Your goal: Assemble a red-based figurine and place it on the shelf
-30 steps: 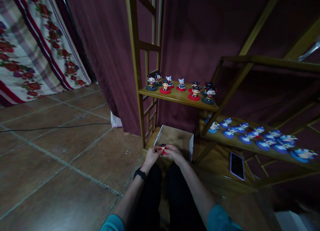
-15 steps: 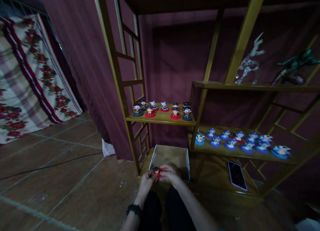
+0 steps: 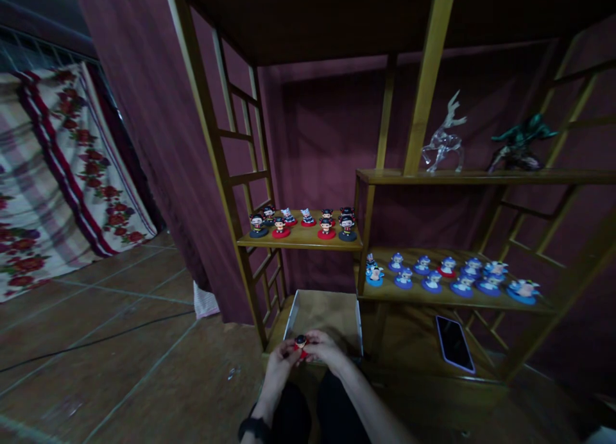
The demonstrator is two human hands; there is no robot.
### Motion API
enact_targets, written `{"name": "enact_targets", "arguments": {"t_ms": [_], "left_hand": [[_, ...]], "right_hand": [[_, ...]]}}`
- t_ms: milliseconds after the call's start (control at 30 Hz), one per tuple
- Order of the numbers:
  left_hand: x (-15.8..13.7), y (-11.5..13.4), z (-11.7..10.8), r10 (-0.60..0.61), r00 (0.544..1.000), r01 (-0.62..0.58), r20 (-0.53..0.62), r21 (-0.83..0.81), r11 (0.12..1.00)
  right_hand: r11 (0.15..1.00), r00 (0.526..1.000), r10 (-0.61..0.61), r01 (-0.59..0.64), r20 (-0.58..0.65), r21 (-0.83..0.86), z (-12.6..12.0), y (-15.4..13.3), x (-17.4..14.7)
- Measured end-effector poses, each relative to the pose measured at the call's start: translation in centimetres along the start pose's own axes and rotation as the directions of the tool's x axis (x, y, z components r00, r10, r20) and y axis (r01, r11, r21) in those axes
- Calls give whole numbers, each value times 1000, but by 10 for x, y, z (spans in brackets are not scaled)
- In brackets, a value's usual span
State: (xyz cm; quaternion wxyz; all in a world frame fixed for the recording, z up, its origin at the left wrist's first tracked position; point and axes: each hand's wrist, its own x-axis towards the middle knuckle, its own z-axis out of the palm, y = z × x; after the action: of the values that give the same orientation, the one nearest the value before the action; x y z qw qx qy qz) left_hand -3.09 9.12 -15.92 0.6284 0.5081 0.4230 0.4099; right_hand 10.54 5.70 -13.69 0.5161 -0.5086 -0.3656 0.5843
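Observation:
Between my two hands is a small figurine [image 3: 301, 342] with black hair and a red base. My left hand [image 3: 283, 359] grips it from the left, fingers closed on its side. From the right, my right hand [image 3: 322, 348] pinches the same figurine. Both hands are over the near edge of a shallow open box [image 3: 325, 306] with white walls and a brown inside. Above the box, a small wooden shelf [image 3: 301, 240] bears several similar figurines on red or dark bases, such as a black-haired one [image 3: 326, 228] at its front.
To the right, a lower shelf [image 3: 409, 293] carries several figurines on blue and purple bases. A phone [image 3: 455, 343] lies beneath it. Higher up stand a clear deer ornament [image 3: 445, 139] and a dark green sculpture [image 3: 522, 142]. A black cable [image 3: 96, 340] crosses the tiled floor.
My head view has tilted up and turned slightly right, so the shelves sit lower and further left. The figurine stays in both hands and looks more upright.

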Motion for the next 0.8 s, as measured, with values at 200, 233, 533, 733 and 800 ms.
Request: {"name": "enact_targets", "arguments": {"t_ms": [200,233,533,733,800], "left_hand": [[-6,4,6,27,997,-27,-69,9,1000],[-7,4,7,28,997,-27,-69,7,1000],[-16,19,11,-6,1000,6,-10,-15,1000],[-18,20,8,-10,1000,10,23,-20,1000],[-18,19,8,-13,1000,13,25,-16,1000]], "right_hand": [[1000,999,-31,31,12,1,-8,6,2],[999,999,-34,34,11,-5,-9,7,2],[996,999,-43,44,24,-80,-10,0,-4],[995,995,-77,81,59,-64,-7,-4,-14],[995,994,-82,86,77,-57,-6,-5,-16]]}}
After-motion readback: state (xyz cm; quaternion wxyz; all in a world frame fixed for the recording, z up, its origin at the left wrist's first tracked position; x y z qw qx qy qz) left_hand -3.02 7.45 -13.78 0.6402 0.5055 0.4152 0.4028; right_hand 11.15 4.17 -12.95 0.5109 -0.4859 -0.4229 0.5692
